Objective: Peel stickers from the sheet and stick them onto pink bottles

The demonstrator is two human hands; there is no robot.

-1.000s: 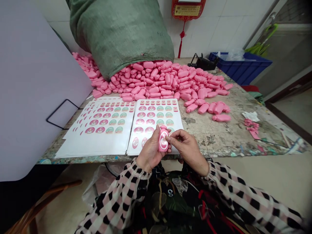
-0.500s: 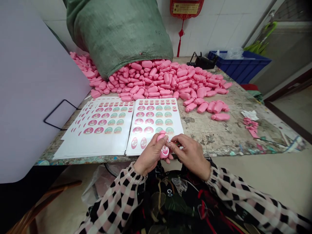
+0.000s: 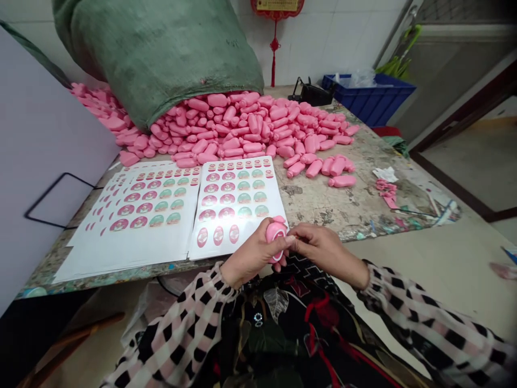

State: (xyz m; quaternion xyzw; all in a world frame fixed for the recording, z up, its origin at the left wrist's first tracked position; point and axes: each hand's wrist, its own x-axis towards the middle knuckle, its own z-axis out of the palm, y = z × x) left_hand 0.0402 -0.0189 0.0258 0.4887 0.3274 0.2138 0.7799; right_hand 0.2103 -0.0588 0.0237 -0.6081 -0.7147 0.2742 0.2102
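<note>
My left hand [image 3: 254, 252] is closed around a small pink plastic bottle [image 3: 274, 229], its thumb lying across the front. On the bottle's face is an oval sticker [image 3: 278, 237] with a white rim, partly covered by the thumb. My right hand [image 3: 323, 249] is at the bottle's right side, fingers curled and pinched together at my left thumb tip; what they pinch, if anything, is too small to make out. Left of the hands lies a sheet of stickers [image 3: 258, 229] with pink and green rounded labels and ovals near its front edge. More sticker sheets [image 3: 121, 248] overlap beside it.
A large heap of pink bottles [image 3: 242, 129] spills from a green sack [image 3: 169, 59] across the worktable [image 3: 315, 202]. Crumpled tissue [image 3: 385, 174] and pink scraps [image 3: 386, 191] lie at the right. Behind stands a blue crate [image 3: 367, 99]. A pale panel [image 3: 52, 151] borders the left.
The view has turned right, so the table contents sit further left. The bottle is tilted differently in my left hand, and my right fingers have drawn slightly away from its face.
</note>
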